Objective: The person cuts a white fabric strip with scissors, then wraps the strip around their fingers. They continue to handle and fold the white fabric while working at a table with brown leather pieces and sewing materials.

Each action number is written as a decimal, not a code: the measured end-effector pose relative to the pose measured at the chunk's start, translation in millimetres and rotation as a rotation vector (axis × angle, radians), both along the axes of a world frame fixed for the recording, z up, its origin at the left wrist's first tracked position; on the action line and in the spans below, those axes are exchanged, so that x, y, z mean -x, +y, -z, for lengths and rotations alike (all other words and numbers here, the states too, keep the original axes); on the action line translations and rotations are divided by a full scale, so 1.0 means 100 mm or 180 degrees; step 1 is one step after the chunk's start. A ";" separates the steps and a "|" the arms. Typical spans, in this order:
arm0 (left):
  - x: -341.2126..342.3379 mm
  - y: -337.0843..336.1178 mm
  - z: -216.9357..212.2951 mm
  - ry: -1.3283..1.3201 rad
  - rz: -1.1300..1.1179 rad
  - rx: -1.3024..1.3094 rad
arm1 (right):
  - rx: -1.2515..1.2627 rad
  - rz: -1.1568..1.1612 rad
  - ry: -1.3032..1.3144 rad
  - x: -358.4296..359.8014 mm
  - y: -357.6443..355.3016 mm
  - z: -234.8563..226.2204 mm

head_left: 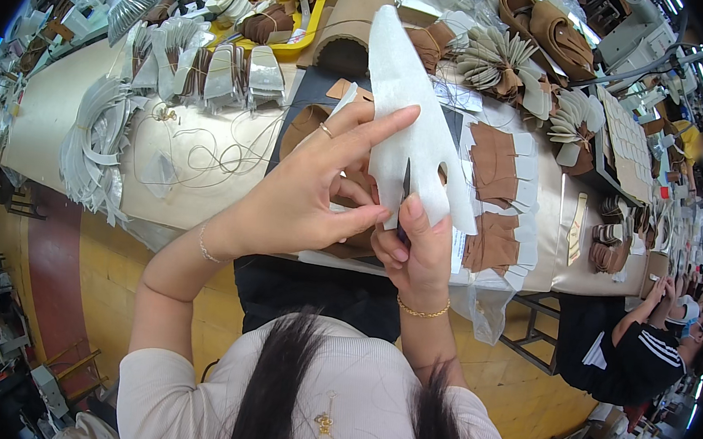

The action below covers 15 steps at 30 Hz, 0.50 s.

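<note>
A long white piece (406, 89) of soft sheet material, tapering to a rounded tip, is held up over the table, with a small hole near its lower right. My left hand (331, 163) grips its left edge, index finger stretched across the face and thumb near the right fingers. In my right hand (418, 247) is a slim, dark pointed tool (407, 178), its tip lying upward against the white piece. The right thumb presses at the piece's lower edge. Whether the tool is a pair of snips or a single blade I cannot tell. Brown pieces lie partly hidden behind my hands.
Brown panels with white edges (497, 161) lie right of my hands. Fanned bundles (498, 64) stand behind them. A yellow tray (305, 41), a brown roll (358, 21) and a lamp (131, 8) are at the back. White strips (92, 148) hang left. A co-worker (644, 345) sits right.
</note>
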<state>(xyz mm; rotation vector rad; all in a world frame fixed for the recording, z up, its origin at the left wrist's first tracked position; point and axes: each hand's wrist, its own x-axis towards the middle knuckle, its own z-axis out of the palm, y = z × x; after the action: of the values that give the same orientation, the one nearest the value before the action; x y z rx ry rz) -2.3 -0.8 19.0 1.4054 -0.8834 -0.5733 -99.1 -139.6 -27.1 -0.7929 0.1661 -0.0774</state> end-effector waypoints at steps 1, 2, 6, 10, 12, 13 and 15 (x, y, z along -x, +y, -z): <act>0.01 0.00 0.00 0.0061 -0.0016 0.0030 | -0.0024 -0.0015 -0.0005 -0.01 0.00 0.00; 0.02 0.01 0.00 0.0131 -0.0012 0.0044 | -0.0049 -0.0030 -0.0010 -0.01 0.00 0.00; 0.03 0.01 0.02 0.0153 -0.0015 0.0022 | -0.0123 0.0036 0.0129 -0.01 0.00 0.05; -0.06 0.01 0.04 -0.0365 -0.0149 0.0141 | 0.0007 0.0063 0.0168 0.02 0.00 0.07; -0.12 0.02 0.03 -0.0209 -0.0237 0.0189 | 0.0055 0.0028 0.0164 0.03 0.00 0.08; -0.13 0.02 0.04 0.0151 -0.0323 0.0260 | 0.0074 0.0000 0.0163 0.03 0.00 0.08; -0.15 0.02 0.04 0.0182 -0.0291 0.0166 | 0.0099 -0.0032 0.0146 0.04 0.01 0.08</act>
<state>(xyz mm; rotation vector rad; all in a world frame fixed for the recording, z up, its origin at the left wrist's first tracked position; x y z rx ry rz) 12.5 1.6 15.3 1.3684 -0.7792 -0.5150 -103.1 -138.7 -35.1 -0.8270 0.2046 -0.0525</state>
